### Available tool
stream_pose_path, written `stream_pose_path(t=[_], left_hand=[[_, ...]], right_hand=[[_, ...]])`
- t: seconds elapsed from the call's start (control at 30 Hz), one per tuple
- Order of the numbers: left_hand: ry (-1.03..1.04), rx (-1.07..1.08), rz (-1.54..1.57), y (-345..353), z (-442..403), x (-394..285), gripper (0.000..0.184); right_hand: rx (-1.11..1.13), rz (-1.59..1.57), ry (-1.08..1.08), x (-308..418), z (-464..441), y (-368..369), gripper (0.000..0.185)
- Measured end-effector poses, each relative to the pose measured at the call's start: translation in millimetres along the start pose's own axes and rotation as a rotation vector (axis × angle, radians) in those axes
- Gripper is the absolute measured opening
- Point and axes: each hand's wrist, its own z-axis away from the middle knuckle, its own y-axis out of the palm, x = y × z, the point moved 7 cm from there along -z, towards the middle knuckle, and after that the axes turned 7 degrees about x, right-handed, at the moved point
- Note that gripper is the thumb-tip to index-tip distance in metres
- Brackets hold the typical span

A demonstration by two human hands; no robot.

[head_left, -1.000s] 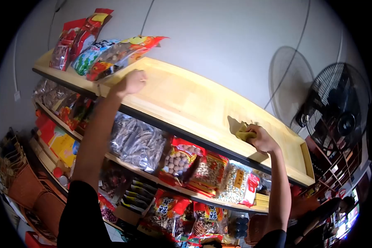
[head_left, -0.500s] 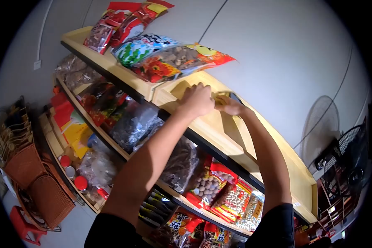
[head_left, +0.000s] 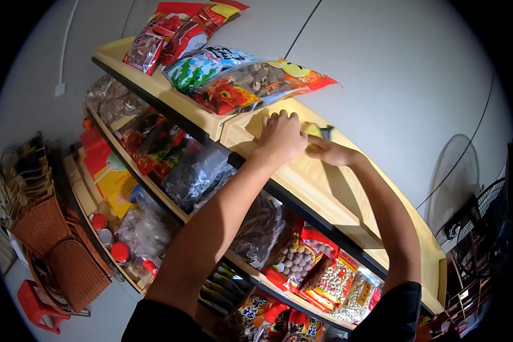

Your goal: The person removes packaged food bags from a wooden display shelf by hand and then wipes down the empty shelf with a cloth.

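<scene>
Over the top shelf's wooden tray (head_left: 233, 138), both hands are close together. My left hand (head_left: 282, 137) is curled closed with the knuckles up; whatever its fingers hold is hidden. Just to its right, my right hand (head_left: 332, 152) is bent round a small yellow thing (head_left: 312, 130) with a dark grey part at its right end. Its kind cannot be made out, as the fingers cover much of it. A large clear bag of brown dried pieces (head_left: 262, 82) lies on the shelf behind my left hand, apart from it.
More bags, including a green-and-blue one (head_left: 195, 71), lie on the upper left shelf. Lower shelves hold bags of nuts (head_left: 332, 273) and dark plastic bags (head_left: 196, 174). Brown wicker chairs (head_left: 77, 268) and a red stool (head_left: 37, 302) stand left, a black fan (head_left: 467, 211) right.
The view has shifted slightly, so the shelves sit a little further right and lower. Both hands stay at the tray, and more of the yellow thing shows between them.
</scene>
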Motion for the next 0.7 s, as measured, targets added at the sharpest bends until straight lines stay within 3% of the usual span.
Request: stream_pose_path(t=[0.07,0.2,0.4,0.6,0.67,0.7], left_hand=[[0.002,-0.002,-0.033,-2,3,-3,0.027],[-0.079,0.178,0.019,-2,3,-1,0.030],[-0.114,0.276,0.057,0,8,-2,0.036],[-0.107,0.309,0.064,0,11,-3,0.037],[-0.086,0.334,0.042,1,12,-4,0.038],[-0.079,0.362,0.028,6,10,-2,0.038]], right_hand=[[-0.029,0.033,0.270,-40,49,3,0.077],[-0.093,-0.037,0.443,-169,133,27,0.082],[-0.123,-0.224,0.803,-244,297,67,0.089],[-0.241,-0.356,0.916,-253,412,107,0.071],[-0.361,-0.045,0.782,-309,458,114,0.071],[-0.356,-0.049,0.784,-319,473,123,0.071]])
